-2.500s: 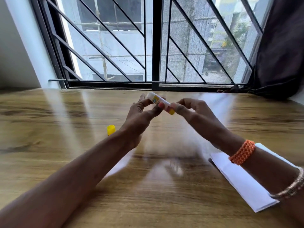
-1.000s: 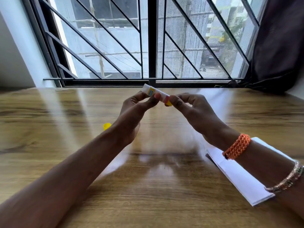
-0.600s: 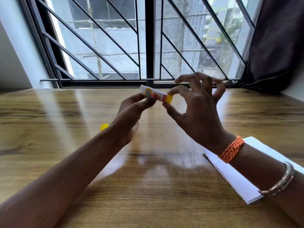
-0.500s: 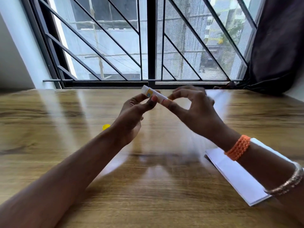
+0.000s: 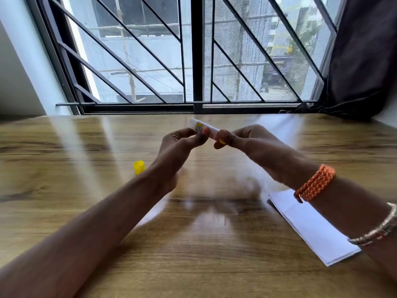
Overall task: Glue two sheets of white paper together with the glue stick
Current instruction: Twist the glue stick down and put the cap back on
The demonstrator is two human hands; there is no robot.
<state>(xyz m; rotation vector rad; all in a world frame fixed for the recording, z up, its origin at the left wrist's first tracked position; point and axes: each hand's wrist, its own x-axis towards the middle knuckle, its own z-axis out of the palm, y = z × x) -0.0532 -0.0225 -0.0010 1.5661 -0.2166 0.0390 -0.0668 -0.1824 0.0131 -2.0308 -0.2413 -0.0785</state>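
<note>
— Where's everything sitting?
— The glue stick [image 5: 205,130] is between my left hand [image 5: 178,145] and right hand [image 5: 253,145], above the desk [image 5: 64,190].
— And the rest?
— Cap [image 5: 139,167] left of my left hand; paper [image 5: 311,229] under my right forearm.

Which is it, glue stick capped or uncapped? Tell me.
Uncapped: the yellow cap stands on the table, apart from the glue stick held by both hands.

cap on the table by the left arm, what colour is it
Yellow; the cap shows in the head view.
</note>
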